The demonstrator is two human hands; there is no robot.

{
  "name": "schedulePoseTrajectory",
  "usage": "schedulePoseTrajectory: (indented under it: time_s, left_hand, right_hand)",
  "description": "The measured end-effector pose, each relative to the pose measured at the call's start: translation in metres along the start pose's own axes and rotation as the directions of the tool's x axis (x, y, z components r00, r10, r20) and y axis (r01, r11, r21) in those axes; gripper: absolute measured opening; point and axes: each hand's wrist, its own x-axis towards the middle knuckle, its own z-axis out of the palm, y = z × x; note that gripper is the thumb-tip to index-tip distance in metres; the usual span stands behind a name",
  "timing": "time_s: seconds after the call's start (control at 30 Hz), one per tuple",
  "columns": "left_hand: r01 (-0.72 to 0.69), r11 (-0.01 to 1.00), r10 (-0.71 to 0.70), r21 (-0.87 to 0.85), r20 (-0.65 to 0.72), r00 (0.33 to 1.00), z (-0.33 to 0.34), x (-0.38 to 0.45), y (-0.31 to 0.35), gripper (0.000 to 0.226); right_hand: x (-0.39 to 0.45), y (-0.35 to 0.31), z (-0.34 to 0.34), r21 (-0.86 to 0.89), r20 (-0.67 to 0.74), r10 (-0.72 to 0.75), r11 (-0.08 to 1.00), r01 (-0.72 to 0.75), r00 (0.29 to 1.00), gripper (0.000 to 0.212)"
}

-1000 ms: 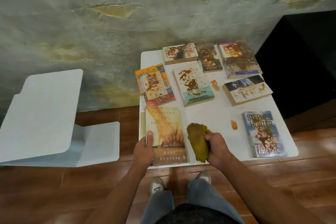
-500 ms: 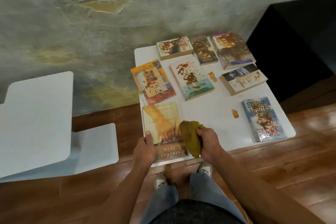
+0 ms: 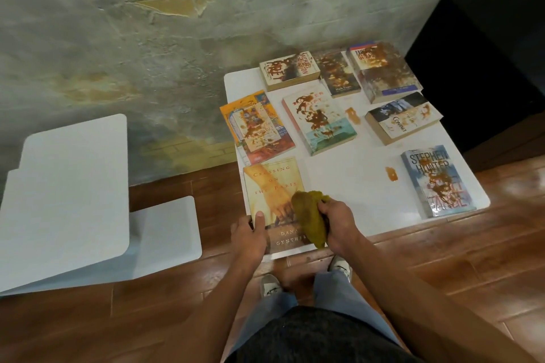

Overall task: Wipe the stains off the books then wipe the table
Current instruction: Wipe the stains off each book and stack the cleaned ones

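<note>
- The left hand [image 3: 249, 234] lies on the lower left corner of the "Crossing on the Paris" book [image 3: 272, 194], thumb flat on the cover and fingers curled over its near edge. By the look of it, this pins the book so it cannot slide while being rubbed.
- The right hand [image 3: 334, 219] is clenched around a bunched mustard-yellow cloth [image 3: 309, 219], which hangs over the book's lower right part, just right of frame centre. Bunching gives a thick pad to press with. Whether the cloth actually touches the cover here is hard to tell.
- This book sits at the near left corner of the white desk [image 3: 354, 186], closest to the body, so starting with it seems natural. Its cover shows no obvious brown smears.
- The other books are laid flat and apart, covers up, so each stain is reachable: an orange-covered book [image 3: 256, 127] above it, a pale book with a teal band [image 3: 320, 118] at centre, a "Stephen Hunter" paperback [image 3: 438, 181] at the right edge, a "Conflict" paperback [image 3: 402, 118] above that, and three more along the far edge. All carry brown splatter.
- Two brown blots lie on the bare desk, one [image 3: 352, 115] between the centre books and one [image 3: 391, 174] left of the Hunter paperback; these presumably wait until the books are done.
- A white chair [image 3: 73, 186] stands at the left of the frame, on the wooden floor.
</note>
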Motion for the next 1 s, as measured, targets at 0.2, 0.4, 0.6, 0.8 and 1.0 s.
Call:
schedulePoseTrajectory:
  time_s: [0.2,0.4,0.6,0.8,1.0]
  left_hand:
    - [-0.127,0.982,0.127,0.137,0.004,0.992,-0.002,-0.001,0.003,0.050]
    - [-0.163,0.969,0.152,0.185,0.074,0.986,-0.005,-0.001,0.004,0.050]
    - [-0.158,0.972,0.151,0.174,0.056,0.987,0.001,0.011,-0.012,0.077]
    - [-0.211,0.943,0.166,0.257,0.188,0.968,-0.013,-0.001,0.002,0.051]
    - [-0.225,0.947,0.186,0.230,0.179,0.966,-0.027,0.006,-0.004,0.048]
  right_hand:
    - [0.002,-0.001,0.001,-0.030,0.021,-0.017,0.999,0.018,1.000,0.024]
    - [-0.001,0.001,0.002,-0.072,0.022,-0.042,0.996,0.044,0.999,0.024]
    - [-0.002,-0.002,0.006,-0.160,0.021,-0.060,0.985,0.063,0.998,0.024]
    - [0.000,-0.001,0.010,-0.282,0.004,-0.098,0.955,0.096,0.995,0.021]
    - [0.001,-0.003,0.011,-0.302,-0.089,-0.095,0.951,0.064,0.991,0.021]
